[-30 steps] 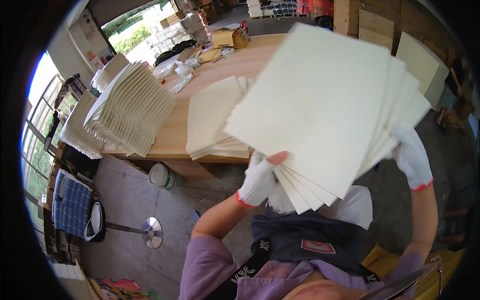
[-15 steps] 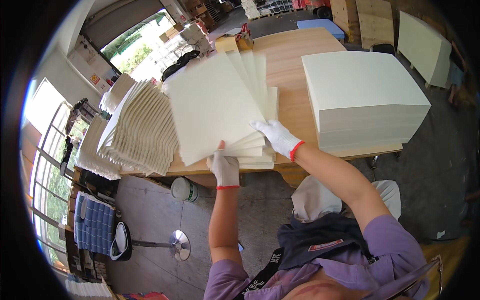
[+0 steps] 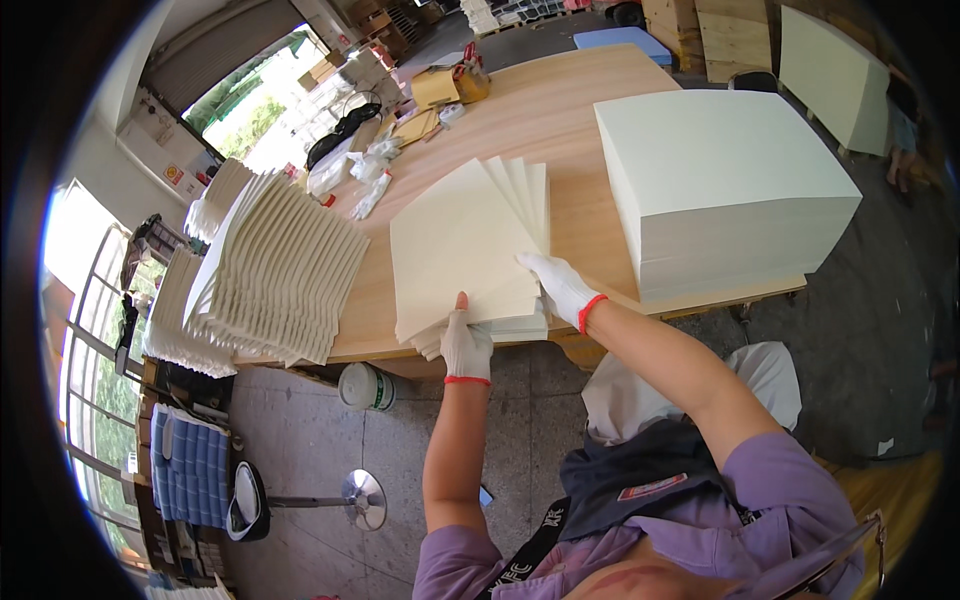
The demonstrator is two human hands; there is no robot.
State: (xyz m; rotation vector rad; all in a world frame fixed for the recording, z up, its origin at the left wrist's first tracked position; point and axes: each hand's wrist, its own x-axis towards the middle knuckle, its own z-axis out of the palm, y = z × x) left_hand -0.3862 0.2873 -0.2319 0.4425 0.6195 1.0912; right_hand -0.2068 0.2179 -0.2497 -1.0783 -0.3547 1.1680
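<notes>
Both my hands wear white knit gloves with red cuffs and hold a fanned batch of cream paper sheets (image 3: 455, 245) at the table's front edge. My left hand (image 3: 467, 345) pinches the near edge, its bare-looking thumb on top and the fingers hidden underneath. At the right edge, my right hand (image 3: 562, 287) is closed on the sheets, fingertips over the top one. The sheets spread in steps toward the right, with more paper under them. To the left stands a wavy, layered paper stack (image 3: 280, 270); to the right, a tall, squared stack of pale paper (image 3: 735, 150).
The wooden table (image 3: 610, 85) carries white gloves (image 3: 372, 190), a roll of tape (image 3: 452, 113) and a yellow box (image 3: 435, 88) farther back. Below its front edge stands a white bucket (image 3: 366, 386). A stool with a round metal base (image 3: 364, 500) is on the floor at left.
The fanned sheets have come down and toward me, from raised and tilted to lying lower over the table. Gloves and tape behind them now show. Both hands keep their hold.
</notes>
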